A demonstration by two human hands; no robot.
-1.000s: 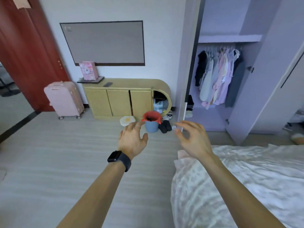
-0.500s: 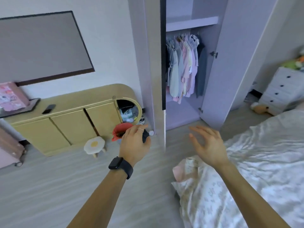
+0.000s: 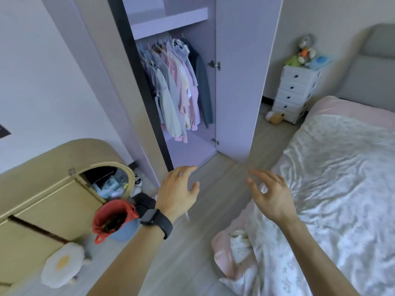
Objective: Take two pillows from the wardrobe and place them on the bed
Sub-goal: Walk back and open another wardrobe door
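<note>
Flanking wardrobe (image 3: 235, 82): cabinet (image 3: 42, 184), bed (image 3: 342, 189).

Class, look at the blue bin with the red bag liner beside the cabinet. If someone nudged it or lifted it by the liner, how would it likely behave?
The blue bin looks like thin plastic, so it is probably light and would slide on the smooth floor. Its red bag liner looks crumpled and loose, so it would likely pull free, not lift the bin. It seems narrow, so it may tip.

Smooth matt lilac wardrobe (image 3: 235, 82) panels, crumpled satiny bed (image 3: 342, 178) cloth (faintly glossy), wood-grain floor (image 3: 213, 210).
</note>
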